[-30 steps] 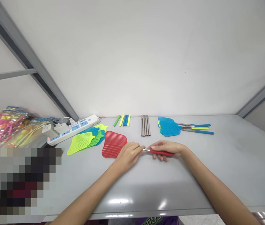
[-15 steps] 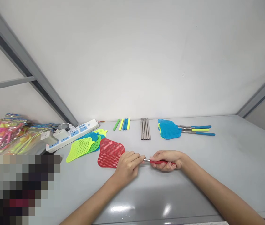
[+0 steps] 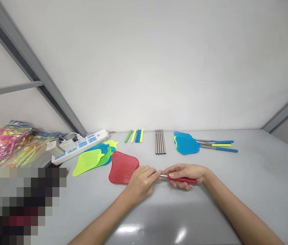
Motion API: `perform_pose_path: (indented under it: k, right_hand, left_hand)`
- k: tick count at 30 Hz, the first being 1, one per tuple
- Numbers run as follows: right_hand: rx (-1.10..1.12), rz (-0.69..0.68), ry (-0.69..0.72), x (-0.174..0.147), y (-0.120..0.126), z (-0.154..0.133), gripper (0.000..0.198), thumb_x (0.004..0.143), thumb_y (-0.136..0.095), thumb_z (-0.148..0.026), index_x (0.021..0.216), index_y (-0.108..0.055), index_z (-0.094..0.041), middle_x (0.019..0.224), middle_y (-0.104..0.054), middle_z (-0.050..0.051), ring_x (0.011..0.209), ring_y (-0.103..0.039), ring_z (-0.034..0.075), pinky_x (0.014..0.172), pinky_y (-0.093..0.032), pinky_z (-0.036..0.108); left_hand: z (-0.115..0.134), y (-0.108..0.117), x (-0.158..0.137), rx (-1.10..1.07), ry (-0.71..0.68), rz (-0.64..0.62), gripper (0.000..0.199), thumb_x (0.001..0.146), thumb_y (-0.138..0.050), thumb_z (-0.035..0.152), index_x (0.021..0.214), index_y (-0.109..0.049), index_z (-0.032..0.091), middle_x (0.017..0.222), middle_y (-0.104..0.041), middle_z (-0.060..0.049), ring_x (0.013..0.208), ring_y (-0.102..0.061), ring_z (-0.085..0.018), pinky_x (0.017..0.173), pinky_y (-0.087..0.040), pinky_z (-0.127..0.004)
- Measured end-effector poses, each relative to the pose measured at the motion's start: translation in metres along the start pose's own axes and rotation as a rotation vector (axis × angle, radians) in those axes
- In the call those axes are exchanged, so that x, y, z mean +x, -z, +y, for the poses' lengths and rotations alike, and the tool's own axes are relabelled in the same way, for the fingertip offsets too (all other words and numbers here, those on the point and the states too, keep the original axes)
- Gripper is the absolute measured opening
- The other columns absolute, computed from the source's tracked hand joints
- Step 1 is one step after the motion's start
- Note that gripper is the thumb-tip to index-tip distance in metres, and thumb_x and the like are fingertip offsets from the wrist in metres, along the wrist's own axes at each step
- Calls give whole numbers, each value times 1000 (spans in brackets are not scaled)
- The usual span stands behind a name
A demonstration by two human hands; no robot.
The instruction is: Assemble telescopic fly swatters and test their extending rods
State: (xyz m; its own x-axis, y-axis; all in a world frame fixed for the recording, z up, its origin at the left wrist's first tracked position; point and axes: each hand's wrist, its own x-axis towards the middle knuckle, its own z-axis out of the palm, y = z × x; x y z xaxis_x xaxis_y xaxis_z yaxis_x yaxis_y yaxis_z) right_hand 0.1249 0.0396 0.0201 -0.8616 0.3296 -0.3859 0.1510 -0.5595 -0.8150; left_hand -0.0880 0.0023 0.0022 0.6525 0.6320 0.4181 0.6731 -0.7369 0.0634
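Observation:
A red fly swatter (image 3: 123, 167) lies across both my hands, its perforated head pointing left. My left hand (image 3: 143, 181) is closed around the neck just behind the head and hides that part. A short piece of metal rod shows between the hands. My right hand (image 3: 187, 173) holds the red grip (image 3: 184, 179), thumb on top, index finger stretched toward the rod and the other fingers loosely curled below. Beyond my hands lies a row of several metal tubes (image 3: 160, 142). Blue and yellow swatters (image 3: 188, 144) with metal rods and coloured grips are stacked to its right.
Loose yellow, green and blue swatter heads (image 3: 87, 161) overlap left of the red one. Behind them stands a white power strip (image 3: 82, 147) with plugs. Several coloured grips (image 3: 136, 136) lie near the wall. Plastic-wrapped bundles (image 3: 8, 144) sit at far left; a pixelated patch covers the lower left.
My right hand's grip has loosened: its index finger now reaches forward and more of the red grip shows. The view has shifted slightly. My left hand keeps its hold.

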Motion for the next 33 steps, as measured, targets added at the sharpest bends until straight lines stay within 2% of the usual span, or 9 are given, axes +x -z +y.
perform_pose_path:
  k: [4,6,10,16,20,25,28,30,33]
  right_hand:
    - [-10,-26,46,-3,4,-1,42,78,-49,-24,118,-37,-21,75,-56,2,38,-44,1,31,-29,12]
    - [-23,-26,67,-4,8,0,40,78,-47,-24,117,-38,-21,76,-58,3,37,-46,2,30,-30,12]
    - [-19,-5,120,-4,16,2,23,78,-45,-24,97,-51,-13,73,-61,6,37,-50,5,29,-33,13]
    - [113,70,190,-8,25,0,17,78,-42,-21,84,-54,-11,66,-63,7,33,-48,6,27,-29,13]
    - [288,135,316,-9,32,2,20,78,-39,-25,75,-54,-12,57,-60,5,36,-48,7,32,-31,15]
    - [428,212,362,-4,32,4,21,75,-40,-28,72,-54,-12,50,-52,3,44,-47,9,38,-33,18]
    - [438,230,408,-1,27,3,15,68,-43,-18,76,-54,-13,52,-49,1,46,-46,10,41,-32,19]
    - [418,238,452,1,22,3,21,60,-44,-7,78,-53,-14,53,-47,0,49,-46,9,42,-31,18]
    - [366,256,475,6,13,3,23,61,-45,-6,79,-52,-17,59,-47,-1,53,-46,9,43,-31,19]
  left_hand:
    - [0,2,1,-66,7,47,33,80,-41,22,113,-44,17,82,-59,-4,74,-47,-15,65,-36,-28]
    - [0,5,2,-68,18,81,33,80,-42,23,112,-45,17,84,-60,-5,77,-48,-15,70,-35,-30]
    - [-3,13,3,-77,66,80,26,80,-43,23,104,-52,21,88,-62,-2,83,-49,-16,82,-26,-37]
    - [-11,24,6,-145,155,43,27,80,-37,19,102,-53,24,92,-63,-1,103,-43,-20,90,-9,-44]
    - [-8,28,9,-199,161,-37,24,80,-35,17,86,-57,23,76,-63,1,94,-45,-19,89,-9,-45]
    - [-3,29,12,-208,190,-60,17,78,-38,19,75,-54,21,71,-60,1,88,-43,-19,87,-13,-44]
    - [-6,27,11,-196,203,-55,15,77,-39,20,72,-53,20,70,-59,1,87,-42,-19,86,-14,-43]
    - [-8,26,11,-193,211,-47,15,78,-39,20,72,-52,20,70,-59,1,86,-42,-18,85,-14,-43]
    - [-11,25,10,-187,217,-40,15,78,-39,20,72,-53,20,70,-59,1,86,-43,-18,86,-14,-43]
